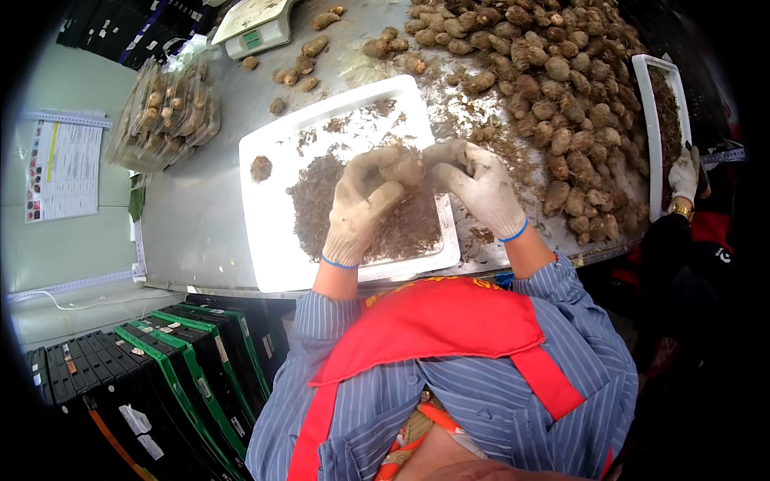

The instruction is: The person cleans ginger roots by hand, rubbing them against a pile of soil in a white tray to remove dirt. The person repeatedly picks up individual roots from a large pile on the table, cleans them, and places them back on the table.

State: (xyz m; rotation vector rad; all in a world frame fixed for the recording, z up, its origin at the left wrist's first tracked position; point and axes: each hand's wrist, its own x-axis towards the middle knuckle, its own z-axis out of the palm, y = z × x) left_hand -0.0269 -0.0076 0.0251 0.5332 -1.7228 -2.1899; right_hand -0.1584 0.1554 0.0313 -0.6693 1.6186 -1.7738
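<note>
My left hand [361, 201], in a soiled white knit glove, grips a brown taro corm [408, 171] over a white foam tray [271, 240]. Close by on the right, my right hand [478, 183] wears a matching glove; its thumb and fingers are bent together at the corm's side, and blur hides whether they pinch anything. Dark fibrous peelings and soil [319, 198] cover much of the tray floor. One small corm [261, 168] rests at the tray's left rim. A big heap of hairy taro corms [559, 120] spreads over the metal table to the right.
A digital scale [255, 27] stands at the back, with several loose corms [304, 63] near it. Clear plastic packs of corms [165, 117] are stacked at left. Black and green crates [162, 373] stand below. At right, a co-worker's gloved hand [684, 174] touches another foam tray [652, 138].
</note>
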